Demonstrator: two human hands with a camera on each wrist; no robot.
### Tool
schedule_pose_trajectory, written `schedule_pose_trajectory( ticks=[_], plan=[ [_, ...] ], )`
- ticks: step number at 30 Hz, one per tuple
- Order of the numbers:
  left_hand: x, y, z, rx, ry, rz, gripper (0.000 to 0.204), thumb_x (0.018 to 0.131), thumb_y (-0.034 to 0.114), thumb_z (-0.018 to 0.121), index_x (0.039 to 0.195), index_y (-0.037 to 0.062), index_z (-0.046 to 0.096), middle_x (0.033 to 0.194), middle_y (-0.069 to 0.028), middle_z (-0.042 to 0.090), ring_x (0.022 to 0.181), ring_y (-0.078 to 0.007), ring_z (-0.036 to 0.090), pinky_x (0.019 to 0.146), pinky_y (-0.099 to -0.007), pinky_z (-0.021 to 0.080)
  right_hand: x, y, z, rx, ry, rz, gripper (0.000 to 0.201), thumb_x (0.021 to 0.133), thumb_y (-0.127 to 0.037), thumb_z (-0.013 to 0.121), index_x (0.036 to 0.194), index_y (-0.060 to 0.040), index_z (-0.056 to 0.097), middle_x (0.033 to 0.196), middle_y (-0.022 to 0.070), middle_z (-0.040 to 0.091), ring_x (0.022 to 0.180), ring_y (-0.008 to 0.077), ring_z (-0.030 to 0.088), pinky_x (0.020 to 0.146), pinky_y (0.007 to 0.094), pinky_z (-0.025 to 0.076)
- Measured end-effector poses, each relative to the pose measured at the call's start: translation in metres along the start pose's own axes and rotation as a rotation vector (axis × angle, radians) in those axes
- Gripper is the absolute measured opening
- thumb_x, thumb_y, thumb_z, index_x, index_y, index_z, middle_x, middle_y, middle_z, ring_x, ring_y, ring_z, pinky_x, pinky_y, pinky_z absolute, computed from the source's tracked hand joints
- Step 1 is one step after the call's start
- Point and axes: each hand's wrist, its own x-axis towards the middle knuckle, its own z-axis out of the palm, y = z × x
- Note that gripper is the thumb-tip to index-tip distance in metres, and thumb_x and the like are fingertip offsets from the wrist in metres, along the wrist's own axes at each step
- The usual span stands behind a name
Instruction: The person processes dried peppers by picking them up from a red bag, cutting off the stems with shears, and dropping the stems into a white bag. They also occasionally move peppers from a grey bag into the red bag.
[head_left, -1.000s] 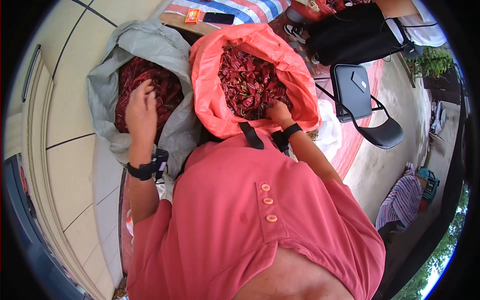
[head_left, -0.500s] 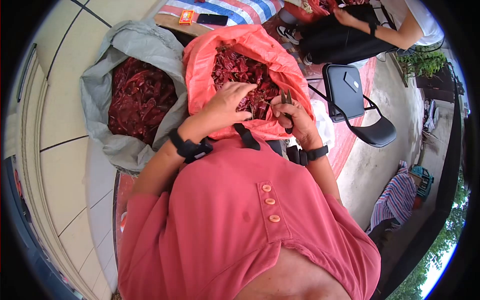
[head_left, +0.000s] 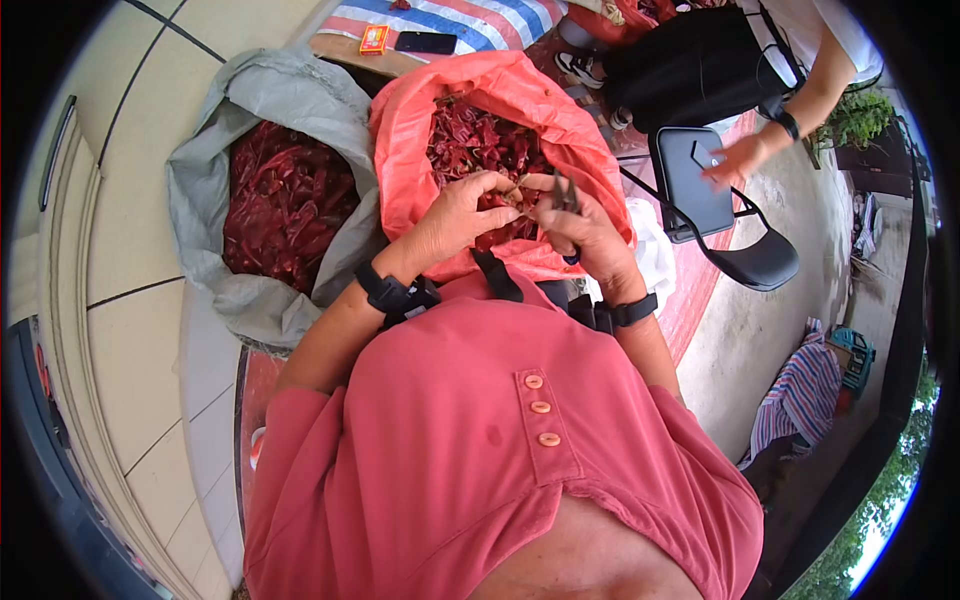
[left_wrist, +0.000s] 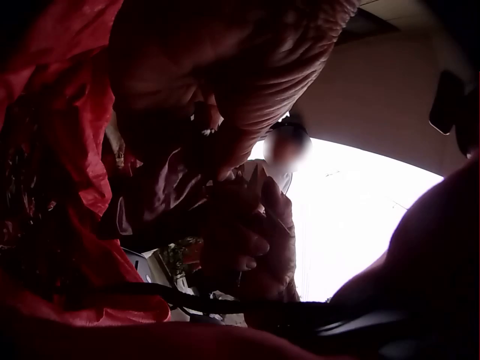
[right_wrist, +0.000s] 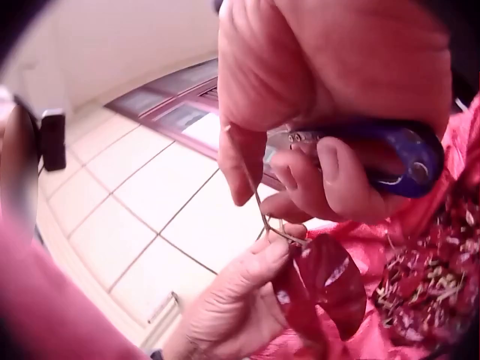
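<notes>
My left hand (head_left: 448, 222) pinches a cluster of dried red chilies (right_wrist: 322, 285) by the stems, over the near side of the coral-red sack (head_left: 400, 115). A thin stem (right_wrist: 259, 199) rises from its fingertips toward the right hand. Close beside it, my right hand (head_left: 592, 240) grips a pair of snips (head_left: 567, 195), whose blue handle (right_wrist: 416, 161) lies against the palm and whose dark blades point up and away in the head view. Both hands' fingertips nearly meet. In the left wrist view the chilies are dark and partly hidden behind fingers.
A grey sack (head_left: 200, 215) of dried chilies stands at left. Behind are a striped sheet (head_left: 490, 20), a phone (head_left: 426, 42) and a small orange box (head_left: 374, 39). A black folding chair (head_left: 695, 190) stands at right, with another person's hand (head_left: 738, 160) above it.
My left hand has moved from over the grey sack to the coral-red one. My right hand has risen from that sack's chilies with the snips showing. The other person's arm reached toward the chair.
</notes>
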Motion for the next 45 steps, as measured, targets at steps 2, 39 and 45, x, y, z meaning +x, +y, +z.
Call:
schedule_pose_trajectory(
  ticks=[2, 39, 45],
  plan=[
    [0.001, 0.0, 0.0, 0.006, -0.029, -0.021, 0.029, 0.085, 0.008, 0.066, 0.111, 0.0008, 0.057, 0.101, -0.0036, 0.063, 0.094, -0.0111, 0.058, 0.083, -0.0266, 0.047, 0.009, 0.006, 0.008, -0.286, -0.007, -0.07, 0.045, 0.084, -0.008, 0.065, 0.127, -0.0029, 0.052, 0.081, -0.0037, 0.05, 0.064, 0.0019, 0.044, 0.055, 0.019, 0.036],
    [0.001, 0.0, 0.001, -0.308, 0.071, -0.065, 0.011, 0.099, 0.014, 0.047, 0.104, 0.0045, 0.051, 0.093, -0.0051, 0.061, 0.076, -0.0088, 0.059, 0.067, -0.023, 0.048, 0.051, 0.005, 0.009, 0.263, 0.253, -0.195, 0.02, 0.099, -0.026, 0.049, 0.089, -0.0088, 0.054, 0.083, 0.0022, 0.058, 0.053, 0.0061, 0.04, 0.045, 0.0204, 0.031],
    [-0.015, -0.003, -0.023, -0.303, 0.257, -0.102, 0.012, 0.097, 0.015, 0.054, 0.104, 0.0063, 0.052, 0.078, 0.0013, 0.053, 0.066, -0.0043, 0.052, 0.058, -0.0193, 0.042, 0.047, 0.02, -0.03, -0.19, 0.309, -0.19, 0.01, 0.095, -0.012, 0.053, 0.096, -0.0045, 0.06, 0.087, 0.0015, 0.065, 0.056, 0.0061, 0.048, 0.049, 0.0216, 0.038]
  ],
)
